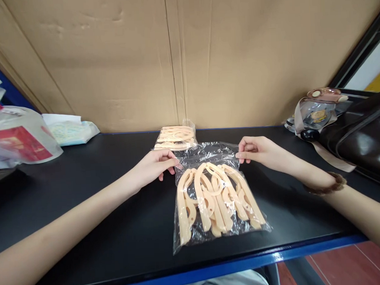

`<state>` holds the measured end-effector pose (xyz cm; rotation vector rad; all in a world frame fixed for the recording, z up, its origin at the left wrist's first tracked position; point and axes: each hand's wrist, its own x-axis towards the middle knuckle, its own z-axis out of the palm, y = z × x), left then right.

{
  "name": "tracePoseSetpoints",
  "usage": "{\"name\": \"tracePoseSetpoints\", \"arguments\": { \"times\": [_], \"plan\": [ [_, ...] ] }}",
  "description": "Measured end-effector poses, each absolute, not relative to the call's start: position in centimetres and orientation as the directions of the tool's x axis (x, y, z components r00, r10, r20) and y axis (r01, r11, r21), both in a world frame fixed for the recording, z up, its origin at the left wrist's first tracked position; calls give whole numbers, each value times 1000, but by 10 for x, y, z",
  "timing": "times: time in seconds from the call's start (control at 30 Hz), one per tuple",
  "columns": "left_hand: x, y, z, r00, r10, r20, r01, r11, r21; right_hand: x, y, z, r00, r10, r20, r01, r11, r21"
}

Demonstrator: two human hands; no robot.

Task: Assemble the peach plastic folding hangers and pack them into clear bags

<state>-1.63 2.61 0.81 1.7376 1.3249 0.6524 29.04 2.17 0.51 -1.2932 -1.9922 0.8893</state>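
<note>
A clear plastic bag (206,153) lies on the black table in front of me, its upper end toward the cardboard. Inside it are several cream-coloured folding hangers (216,196), folded and overlapping. My left hand (159,162) pinches the bag's upper left edge between thumb and fingers. At the upper right corner, my right hand (252,150) pinches the plastic the same way. Just beyond the bag sits a second clear bag of similar cream hangers (175,137), which neither hand touches.
Brown cardboard (117,66) stands along the back of the table (118,229). At left are a white-and-red plastic bag (22,135) and a tissue pack (72,130). A clear bottle with a strap (316,111) and a dark leather bag (362,135) are at right.
</note>
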Motion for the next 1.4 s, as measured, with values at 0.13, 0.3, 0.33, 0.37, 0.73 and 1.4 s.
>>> {"name": "tracePoseSetpoints", "arguments": {
  "times": [0.13,0.3,0.33,0.37,0.73,1.4],
  "plan": [
    [-21,31,7,344,937,-54,519,-142,843,293,28,2,-327,925,192,500,342,-795],
    [-21,31,2,395,916,67,504,-277,818,288,31,-6,-320,943,95,512,256,-820],
    [-20,31,1,404,909,108,492,-315,812,286,31,-8,-340,937,78,509,253,-823],
    [-20,30,1,409,900,149,480,-351,804,286,32,-10,-357,931,72,497,255,-829],
    [-25,20,17,603,705,374,546,-706,451,294,35,-4,-484,844,231,463,471,-751],
    [-17,-3,22,845,386,371,478,-856,-199,286,5,19,-718,613,329,569,790,-231]
  ]
}}
